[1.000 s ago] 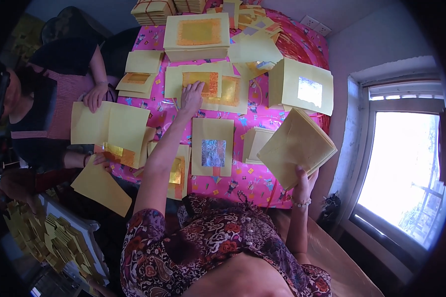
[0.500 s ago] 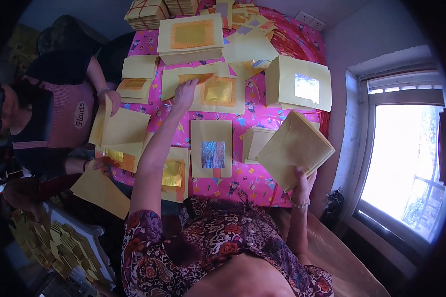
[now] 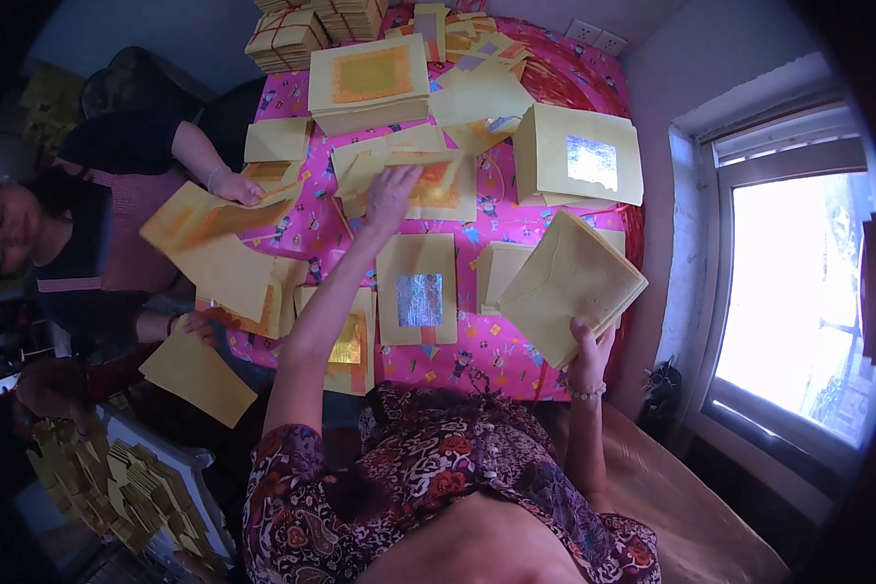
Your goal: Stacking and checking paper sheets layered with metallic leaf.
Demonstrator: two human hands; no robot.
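Note:
My left hand point(image 3: 389, 198) reaches over the table with its fingers on a loose sheet of joss paper point(image 3: 445, 167) that has an orange patch. That sheet is raised over a pile of yellow sheets point(image 3: 464, 208), partly covering a gold square. My right hand point(image 3: 590, 352) grips a thick stack of joss paper point(image 3: 566, 282) by its lower corner, thumb on top. Below my left hand lies a sheet with a silver square point(image 3: 419, 300). Left of it, partly behind my forearm, is a pile with a gold square point(image 3: 348, 341).
A co-worker point(image 3: 117, 214) at the left handles yellow sheets point(image 3: 209, 229). Taller stacks stand on the pink patterned tablecloth point(image 3: 496, 365): one with a gold panel point(image 3: 370, 109), one with a silver panel point(image 3: 555, 185). Tied bundles point(image 3: 287, 41) sit at the back. A window point(image 3: 798, 292) is at the right.
My left hand has moved right with the sheet, across the pile. The co-worker's upper hand has swung a sheet out over the table. My right hand still grips its stack.

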